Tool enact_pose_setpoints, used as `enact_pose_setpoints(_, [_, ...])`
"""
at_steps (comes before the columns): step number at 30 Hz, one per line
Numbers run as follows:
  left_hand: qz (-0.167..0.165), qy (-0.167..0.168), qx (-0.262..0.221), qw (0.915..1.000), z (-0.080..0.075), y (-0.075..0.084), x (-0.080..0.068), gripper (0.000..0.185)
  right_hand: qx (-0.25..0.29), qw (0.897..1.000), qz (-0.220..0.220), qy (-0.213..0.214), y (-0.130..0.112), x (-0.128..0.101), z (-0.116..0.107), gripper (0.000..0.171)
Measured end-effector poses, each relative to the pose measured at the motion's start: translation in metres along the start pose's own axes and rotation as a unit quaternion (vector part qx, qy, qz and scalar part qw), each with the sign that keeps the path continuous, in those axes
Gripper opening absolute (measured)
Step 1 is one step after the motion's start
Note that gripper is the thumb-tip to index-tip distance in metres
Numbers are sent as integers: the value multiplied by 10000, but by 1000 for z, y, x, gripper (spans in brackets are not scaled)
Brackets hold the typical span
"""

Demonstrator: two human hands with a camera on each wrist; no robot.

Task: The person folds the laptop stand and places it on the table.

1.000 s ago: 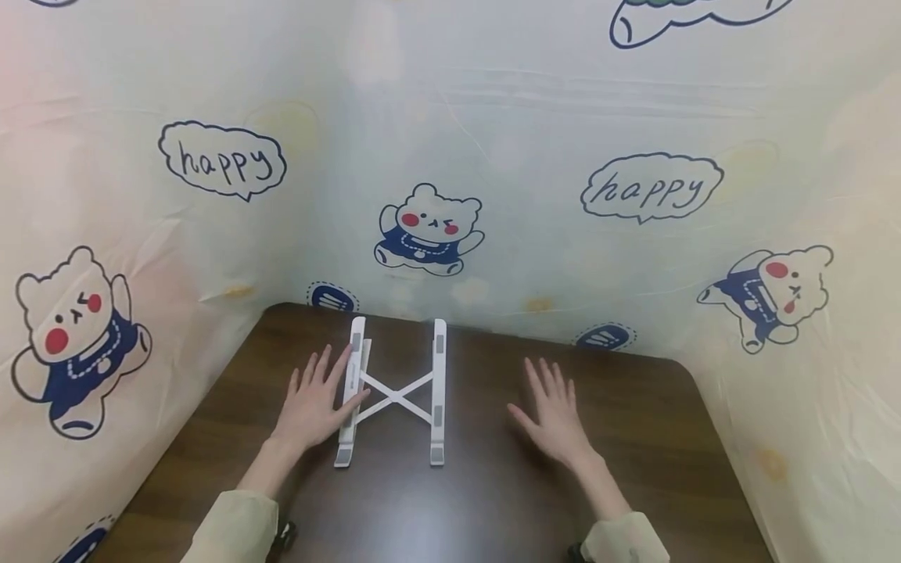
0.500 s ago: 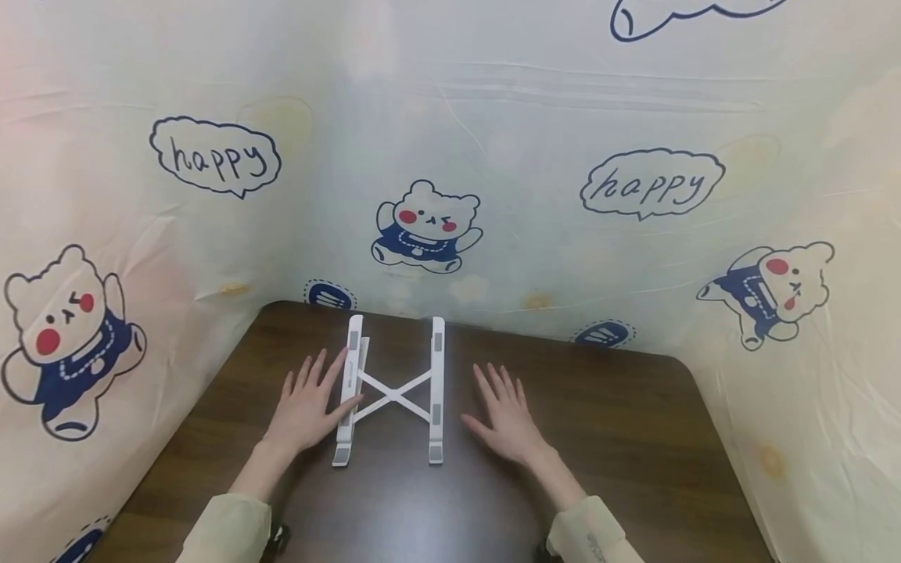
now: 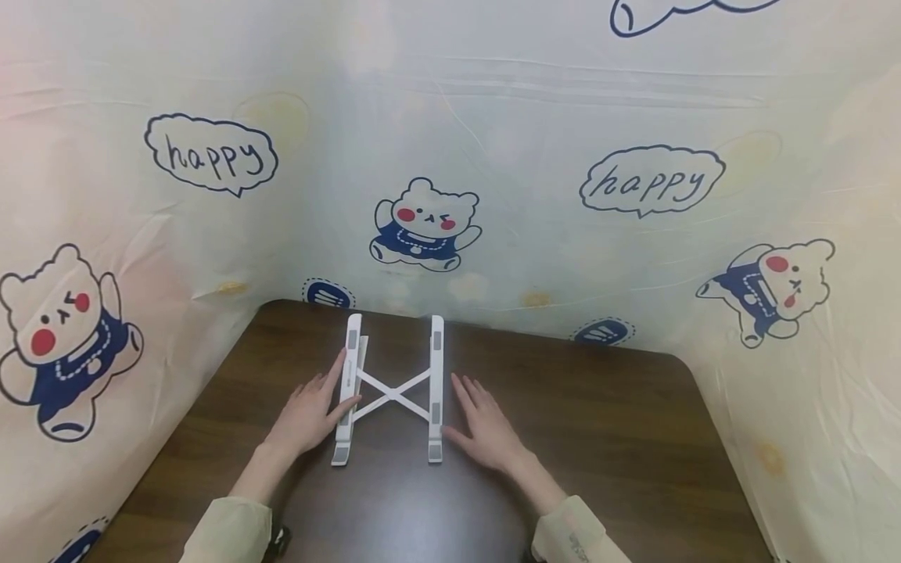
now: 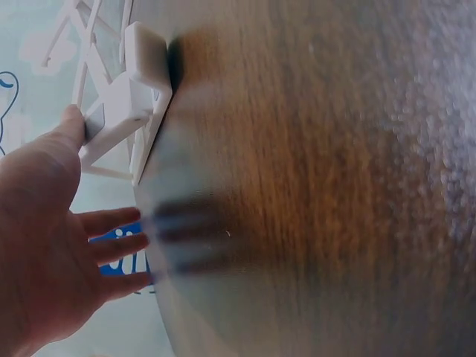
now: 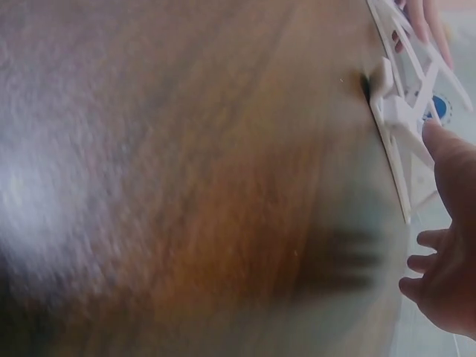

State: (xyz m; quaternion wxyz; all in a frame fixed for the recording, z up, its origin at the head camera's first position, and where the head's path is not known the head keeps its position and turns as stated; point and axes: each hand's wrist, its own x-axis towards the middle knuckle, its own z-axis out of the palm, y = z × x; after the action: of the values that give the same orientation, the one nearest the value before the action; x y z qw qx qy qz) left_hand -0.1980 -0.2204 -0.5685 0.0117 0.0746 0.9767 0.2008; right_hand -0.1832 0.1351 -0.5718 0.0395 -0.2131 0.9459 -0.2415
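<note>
White folding stand (image 3: 390, 391) (two rails, crossed struts) lies flat.

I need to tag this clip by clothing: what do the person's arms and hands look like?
Both arms wear loose pale beige-green sleeves: left sleeve, right sleeve, which carries small dark printed marks by the cuff. The left hand and right hand are bare: no gloves, rings or watch visible.
</note>
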Motion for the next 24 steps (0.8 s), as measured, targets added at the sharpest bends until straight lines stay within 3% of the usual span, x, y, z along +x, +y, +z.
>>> enact_pose_setpoints(11, [35, -45, -352, 9994, 2, 4, -4, 99, -59, 9998, -135, -114, -8, 0, 17, 95])
enact_pose_setpoints(24, [239, 300, -385, 9985, 10, 6, -7, 90, -115, 9998, -148, -13, -12, 4, 26, 97])
